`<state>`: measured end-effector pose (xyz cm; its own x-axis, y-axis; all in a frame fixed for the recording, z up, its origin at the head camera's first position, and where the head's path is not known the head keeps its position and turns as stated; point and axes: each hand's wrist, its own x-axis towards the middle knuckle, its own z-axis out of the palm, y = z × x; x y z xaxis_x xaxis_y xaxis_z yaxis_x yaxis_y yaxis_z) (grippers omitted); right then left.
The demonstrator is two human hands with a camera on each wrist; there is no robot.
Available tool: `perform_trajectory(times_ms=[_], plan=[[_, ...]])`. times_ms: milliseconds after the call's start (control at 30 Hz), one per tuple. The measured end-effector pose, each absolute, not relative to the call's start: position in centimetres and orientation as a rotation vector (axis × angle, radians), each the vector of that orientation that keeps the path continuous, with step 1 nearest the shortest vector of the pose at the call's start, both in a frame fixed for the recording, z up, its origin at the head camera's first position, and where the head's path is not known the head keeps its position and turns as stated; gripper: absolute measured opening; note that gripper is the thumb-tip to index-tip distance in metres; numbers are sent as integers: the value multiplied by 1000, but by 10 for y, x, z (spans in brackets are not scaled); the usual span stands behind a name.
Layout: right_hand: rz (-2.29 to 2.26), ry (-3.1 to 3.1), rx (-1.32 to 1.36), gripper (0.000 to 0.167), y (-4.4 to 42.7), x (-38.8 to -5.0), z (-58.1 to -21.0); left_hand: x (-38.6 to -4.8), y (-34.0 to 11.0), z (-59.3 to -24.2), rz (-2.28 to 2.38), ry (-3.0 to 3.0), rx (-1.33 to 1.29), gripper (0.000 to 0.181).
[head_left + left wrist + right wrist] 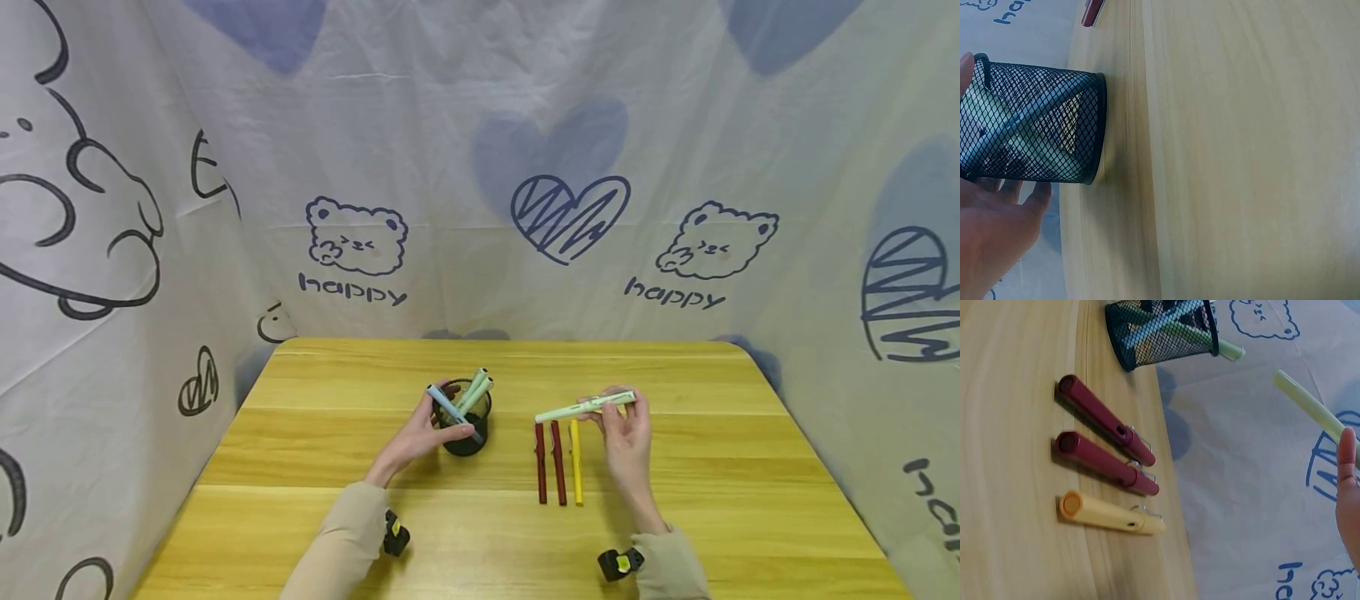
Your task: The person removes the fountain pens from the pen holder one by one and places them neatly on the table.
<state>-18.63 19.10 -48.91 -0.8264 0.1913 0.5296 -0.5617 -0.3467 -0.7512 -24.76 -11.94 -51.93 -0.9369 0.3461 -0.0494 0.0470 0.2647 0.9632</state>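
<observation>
left hand: grips mesh cup, frame centre
right hand: pinches pale-green pen, right of centre
backdrop: "happy" mid-left, mid-right

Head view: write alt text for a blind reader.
A person's right hand holds a pale green pen above a wood-grain table while the left hand grips a black mesh cup containing one blue pen and two green pens. Two dark red pens and a yellow pen lie between the hands. Behind hangs cloth printed with hearts and bears.
</observation>
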Motion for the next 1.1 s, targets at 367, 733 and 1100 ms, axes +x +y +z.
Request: perform_trajectory(times_ms=[367,733,1100], plan=[[2235,-1492,343,32,209,-184,-496,-247,-119,-519,1739,2273,374,90],[2257,-1581,205,35,221,-180,-502,-248,-120,-519,1738,2274,412,89],[2187,-1810,46,47,234,-180,-508,-249,-121,-519,1735,2273,418,89]])
